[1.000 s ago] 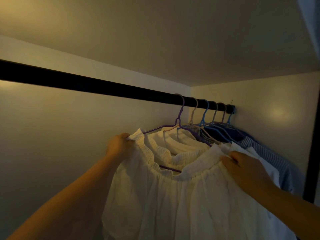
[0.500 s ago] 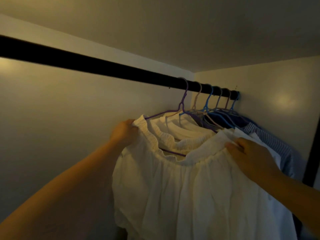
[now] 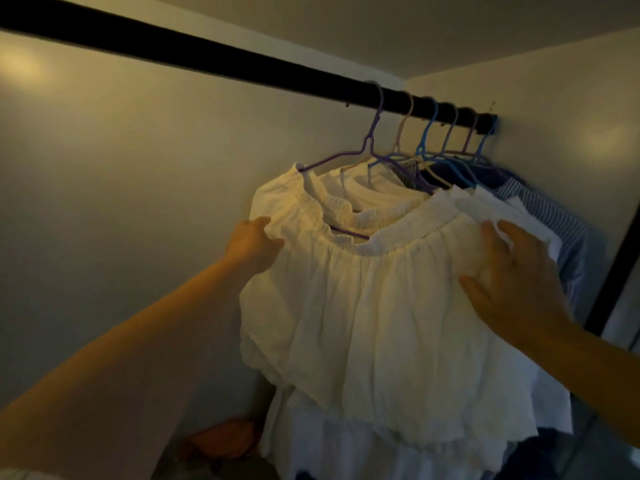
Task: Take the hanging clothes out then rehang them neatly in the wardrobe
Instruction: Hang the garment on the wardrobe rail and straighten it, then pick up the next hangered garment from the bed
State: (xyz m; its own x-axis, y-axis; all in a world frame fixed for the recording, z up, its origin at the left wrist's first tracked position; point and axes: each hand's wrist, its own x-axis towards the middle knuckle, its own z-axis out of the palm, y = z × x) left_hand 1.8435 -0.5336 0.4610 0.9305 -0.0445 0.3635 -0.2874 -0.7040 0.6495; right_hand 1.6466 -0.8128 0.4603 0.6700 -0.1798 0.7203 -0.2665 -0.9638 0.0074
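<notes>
A white gathered skirt [image 3: 363, 306] hangs on a purple hanger [image 3: 372, 140] from the black rail [image 3: 207, 55]. My left hand [image 3: 251, 242] pinches the skirt's left side just below the waistband. My right hand [image 3: 512, 278] lies on the skirt's right side with spread, straight fingers. Behind it hang several more hangers with white, dark blue and striped blue garments [image 3: 550, 216], bunched at the rail's right end.
The wardrobe's back wall [image 3: 121, 202] is bare to the left of the clothes, and the rail is free there. The side wall [image 3: 571, 116] closes the right. An orange item [image 3: 225, 441] lies low on the floor.
The view has tipped down and moved closer. Both hands slid down from the waistband's edge onto the skirt's sides, and my right hand's fingers spread flat.
</notes>
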